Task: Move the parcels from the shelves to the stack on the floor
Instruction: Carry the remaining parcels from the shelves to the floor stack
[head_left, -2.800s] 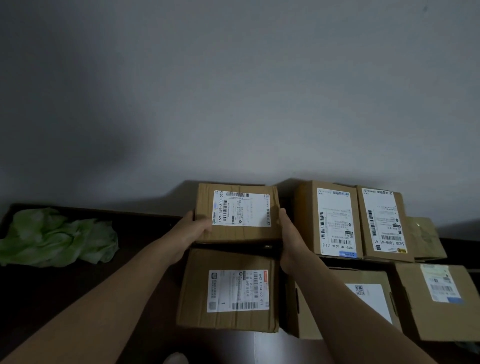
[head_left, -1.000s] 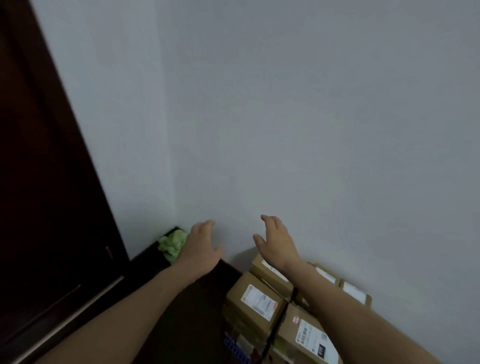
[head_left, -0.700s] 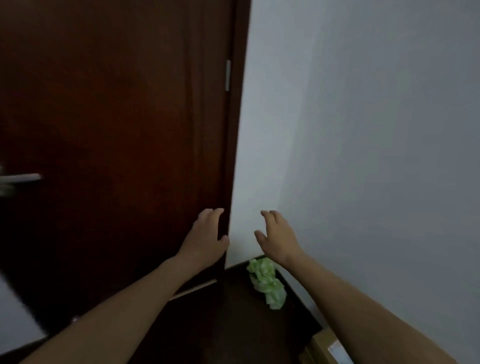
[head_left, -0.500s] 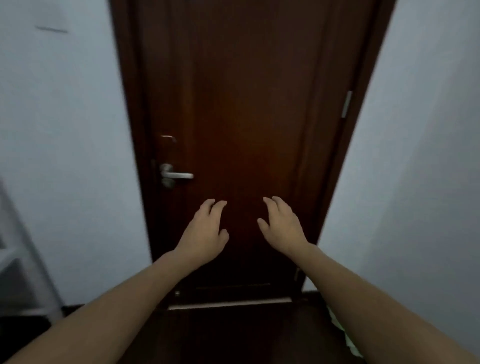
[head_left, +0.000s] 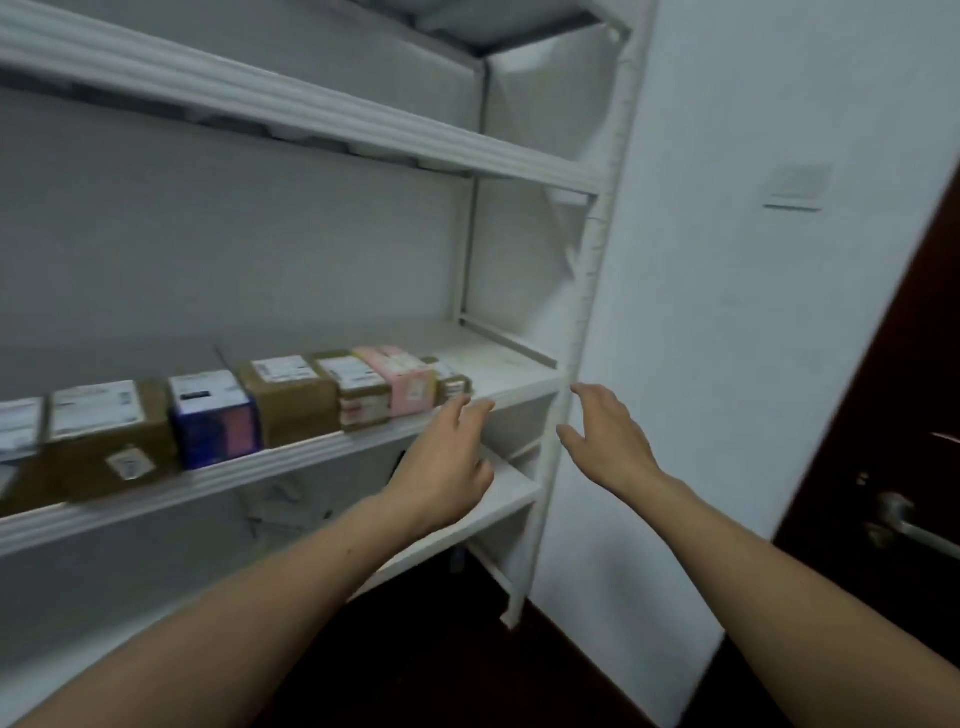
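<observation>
Parcels (head_left: 291, 402): a row standing side by side on the middle shelf (head_left: 260, 467) of a white rack, running from the left edge of the view toward the right; the labels are too blurred to read.
Row from left: a parcel cut off by the frame edge, a wide brown parcel (head_left: 109, 436), a blue and pink box (head_left: 215, 421), two more brown parcels with white labels, a pink parcel (head_left: 402, 379), and a small brown parcel (head_left: 452, 384) at the right end.
Left grip (head_left: 441, 467): fingers stretched forward and loose, holding nothing; the fingertips lie over the middle shelf's near edge, just beside the small brown parcel. Touching or not, I cannot tell.
Right grip (head_left: 608, 441): fingers spread and relaxed, holding nothing, in the air before the rack's right post (head_left: 571, 364), apart from the parcels.
Upper shelf (head_left: 311, 114): white, above the row.
Lower shelf (head_left: 498, 499): white, under the left hand.
Right side: a white wall (head_left: 727, 312) with a switch plate (head_left: 797, 182), then a dark door (head_left: 883, 441) with a metal handle (head_left: 904, 525).
Floor (head_left: 441, 649): dark, near the rack's foot.
</observation>
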